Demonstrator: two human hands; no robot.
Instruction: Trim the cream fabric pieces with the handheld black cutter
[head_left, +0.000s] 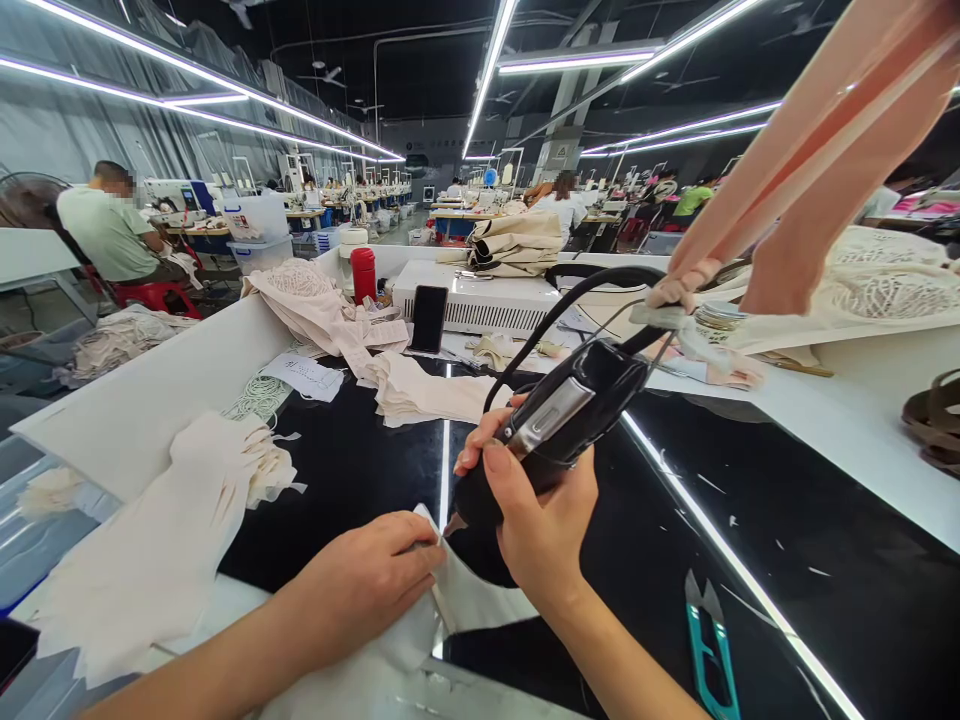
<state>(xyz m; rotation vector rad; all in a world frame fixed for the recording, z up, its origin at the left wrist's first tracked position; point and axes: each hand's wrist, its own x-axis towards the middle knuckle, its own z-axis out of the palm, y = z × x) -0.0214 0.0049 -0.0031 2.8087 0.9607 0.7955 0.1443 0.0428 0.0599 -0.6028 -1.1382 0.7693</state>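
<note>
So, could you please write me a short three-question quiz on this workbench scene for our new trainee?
1. True or false: the right hand grips a black corded hand tool whose tip points down at the pale fabric piece.
2. What does the left hand rest on?
A. the teal thread snips
B. the pale fabric piece
C. the red flask
3. Fill in: the phone stands leaning against a white ____.

Key
1. True
2. B
3. box-shaped machine
</note>
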